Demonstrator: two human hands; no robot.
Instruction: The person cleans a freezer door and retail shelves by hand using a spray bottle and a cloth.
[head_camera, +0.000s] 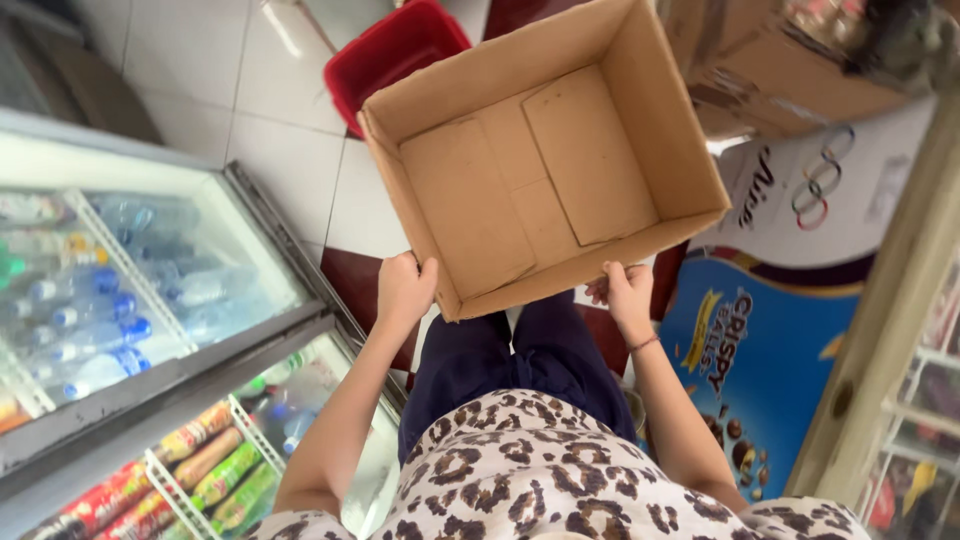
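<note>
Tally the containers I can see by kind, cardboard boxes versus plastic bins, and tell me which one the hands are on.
Cardboard boxes: 2, the open empty box held by the left hand and right hand, and a second box at upper right.
Red plastic bins: 1, the red bin on the floor.
Total: 3

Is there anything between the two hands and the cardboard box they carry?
No. The left hand and the right hand both grip the near edge of the empty cardboard box directly, one towards each near corner. Nothing visible lies between them.
</note>
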